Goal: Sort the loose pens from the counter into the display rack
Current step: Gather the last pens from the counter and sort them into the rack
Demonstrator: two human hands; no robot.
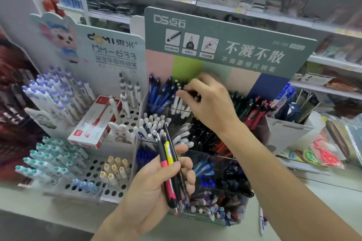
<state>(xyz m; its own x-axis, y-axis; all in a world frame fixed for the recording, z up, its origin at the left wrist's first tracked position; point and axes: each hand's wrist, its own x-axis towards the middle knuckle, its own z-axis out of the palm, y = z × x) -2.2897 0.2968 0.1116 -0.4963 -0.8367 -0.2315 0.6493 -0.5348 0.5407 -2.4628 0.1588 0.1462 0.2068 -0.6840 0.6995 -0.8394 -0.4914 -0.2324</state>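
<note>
My left hand [156,184] is closed around a small bundle of pens [170,164], among them one with a pink grip and one with a yellow barrel, held upright in front of the display rack [231,45]. My right hand [207,101] reaches over the rack's back row and pinches the dark top of a pen [193,94] between thumb and fingers, above the white-capped pens. The rack's clear compartments hold blue, white, black and red pens. One loose pen [262,221] lies on the counter to the right of the rack, partly hidden by my right forearm.
A white peg-hole stand [101,164] with capped pens sits left of the rack, with a red-and-white pen box [94,123] lying on it. A white bin [288,133] of packaged items stands on the right. Store shelves run behind.
</note>
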